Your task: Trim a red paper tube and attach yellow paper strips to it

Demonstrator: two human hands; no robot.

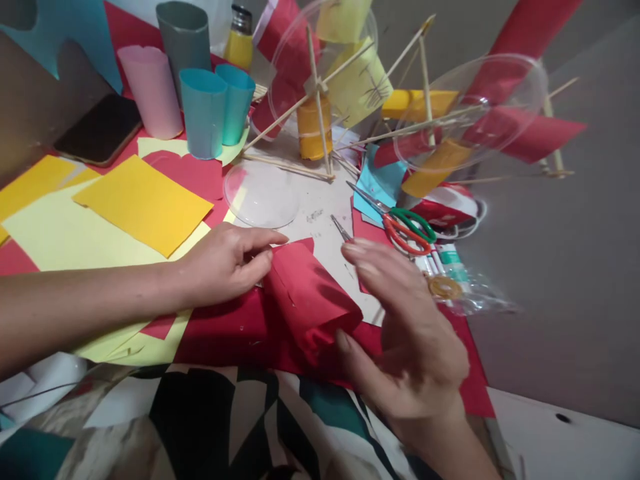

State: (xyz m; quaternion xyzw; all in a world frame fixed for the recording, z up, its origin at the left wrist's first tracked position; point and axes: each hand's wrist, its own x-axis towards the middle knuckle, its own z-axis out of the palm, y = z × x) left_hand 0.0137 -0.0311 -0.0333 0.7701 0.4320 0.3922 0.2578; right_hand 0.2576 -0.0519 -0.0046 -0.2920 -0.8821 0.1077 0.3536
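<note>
A rolled red paper tube (315, 293) lies tilted at the table's near edge, between my two hands. My left hand (233, 260) pinches its far left end with thumb and forefinger; the other fingers are curled and partly hidden. On the other side, my right hand (415, 327) is spread, its thumb close to the tube's near end and its fingers apart from the paper. Whether that thumb touches the tube, I cannot tell. Beyond my right fingers a small pointed metal tip (341, 228) shows, the rest of it hidden.
Yellow paper (145, 203) sheets lie left, by a phone (100, 127). Behind stand a pink paper tube (151, 93), teal tubes (203, 113) and stick frames with clear plastic discs (470, 113). A clear disc (260, 193) lies flat. Scissors (407, 230) and tape (445, 287) sit right.
</note>
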